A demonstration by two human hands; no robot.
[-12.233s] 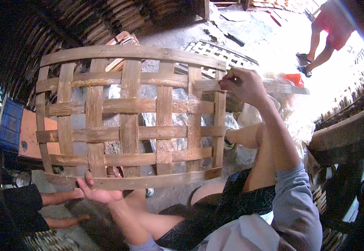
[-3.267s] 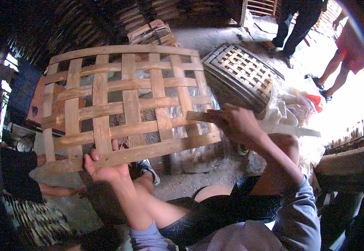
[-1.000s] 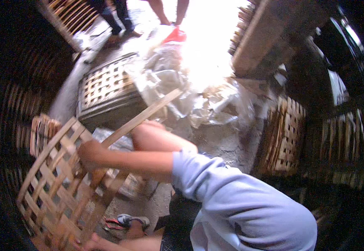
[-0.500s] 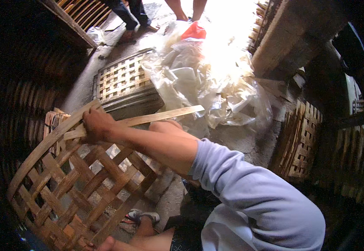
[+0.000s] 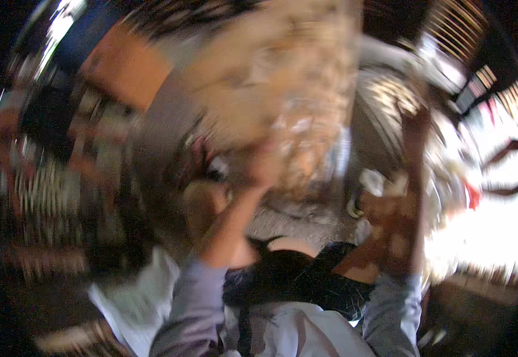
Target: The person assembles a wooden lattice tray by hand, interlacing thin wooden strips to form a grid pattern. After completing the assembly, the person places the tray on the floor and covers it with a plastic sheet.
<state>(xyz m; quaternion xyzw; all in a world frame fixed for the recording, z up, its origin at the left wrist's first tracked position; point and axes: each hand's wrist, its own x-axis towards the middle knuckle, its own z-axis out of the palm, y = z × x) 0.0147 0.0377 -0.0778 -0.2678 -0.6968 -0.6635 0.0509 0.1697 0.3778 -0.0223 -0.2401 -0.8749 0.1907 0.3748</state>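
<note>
Motion blur smears much of the view. My left hand is stretched forward near the middle, over or against a blurred tan and brown surface. What that surface is, and whether the hand touches it, I cannot make out. My right hand reaches forward on the right, beside a pale stack of woven slat panels. Its fingers are too smeared to show a grip. The woven panel and the loose wooden strip from earlier cannot be made out clearly.
An orange-brown block-like shape shows at upper left. Clear plastic sheeting with a red patch lies to the right, in bright light. Another person's dark-clothed body blurs at far left. A pale sheet or bag is at lower left.
My view has swung left, so the plastic and stacked panels now sit at the right. My right arm no longer crosses to the left; both forearms now reach forward, apart.
</note>
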